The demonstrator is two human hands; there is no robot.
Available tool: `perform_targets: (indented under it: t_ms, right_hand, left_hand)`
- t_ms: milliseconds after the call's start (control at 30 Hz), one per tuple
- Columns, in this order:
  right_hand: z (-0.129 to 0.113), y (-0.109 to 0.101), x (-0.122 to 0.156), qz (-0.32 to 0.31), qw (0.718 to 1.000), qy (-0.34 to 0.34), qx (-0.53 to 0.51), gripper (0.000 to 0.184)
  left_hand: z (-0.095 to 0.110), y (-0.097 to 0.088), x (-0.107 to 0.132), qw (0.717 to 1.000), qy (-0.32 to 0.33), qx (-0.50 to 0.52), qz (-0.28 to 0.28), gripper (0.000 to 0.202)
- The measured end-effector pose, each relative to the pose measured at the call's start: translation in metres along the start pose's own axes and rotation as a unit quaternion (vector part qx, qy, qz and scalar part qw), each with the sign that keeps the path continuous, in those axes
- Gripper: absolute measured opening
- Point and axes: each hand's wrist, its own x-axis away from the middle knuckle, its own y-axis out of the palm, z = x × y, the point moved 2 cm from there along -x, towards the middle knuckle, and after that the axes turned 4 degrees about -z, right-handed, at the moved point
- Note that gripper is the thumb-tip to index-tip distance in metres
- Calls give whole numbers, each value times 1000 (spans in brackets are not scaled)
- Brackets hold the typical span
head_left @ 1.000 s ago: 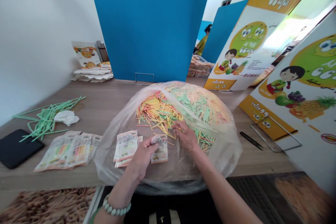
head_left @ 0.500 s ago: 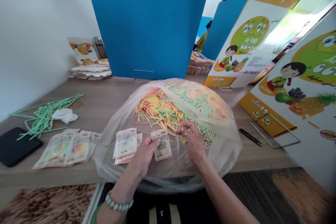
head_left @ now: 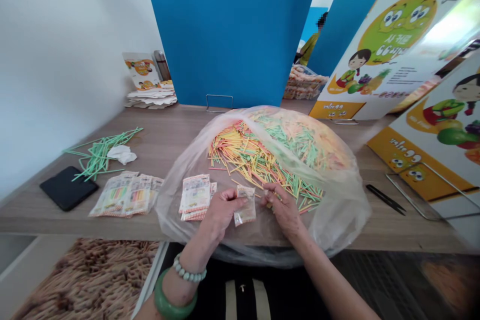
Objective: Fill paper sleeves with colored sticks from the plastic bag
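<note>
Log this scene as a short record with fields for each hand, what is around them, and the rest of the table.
left hand: holds a small printed packet by its edge
right hand: fingertips at the packet's right edge, on the colored sticks
sticks: loose heap on a clear plastic bag
beside left hand: stack of empty packets
table, left part: filled packets, green straws, black tablet
right of bag: black tweezers

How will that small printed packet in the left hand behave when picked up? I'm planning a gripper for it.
The small packet looks thin and flat, so probably very light. It hangs pinched by the left hand at one edge, seemingly floppy. Its glossy film may be slippery. The right hand is at its opening.
</note>
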Motion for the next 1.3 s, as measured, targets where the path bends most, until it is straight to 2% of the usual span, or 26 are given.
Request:
perform_targets:
  t_ms: [167, 300, 467, 600, 800, 1000, 1300]
  right_hand:
    - [-11, -8, -7, 29, 994, -7, -108, 20]
    - [-40, -8, -12, 47, 982, -38, -181, 19]
    - [-84, 7, -16, 58, 970, -96, -217, 15]
    - [-101, 25, -18, 66, 970, -129, -193, 21]
    - [-100, 40, -14, 64, 973, -148, -165, 25]
    - [-93, 38, -8, 62, 984, -134, -100, 27]
    - [-84, 35, -2, 63, 991, -101, -55, 35]
  left_hand:
    - [0, 0, -2, 999, 7, -26, -20, 32]
    - [-1, 2, -5, 997, -1, -75, -10, 31]
    - [1, 3, -4, 988, 7, -151, 0, 33]
    - [2, 7, -2, 988, -5, -156, -13, 32]
    - [3, 11, -2, 988, -15, -151, -13, 31]
    - [8, 14, 3, 994, -31, -92, -57, 30]
    - [2, 10, 5, 996, -39, -57, -51, 37]
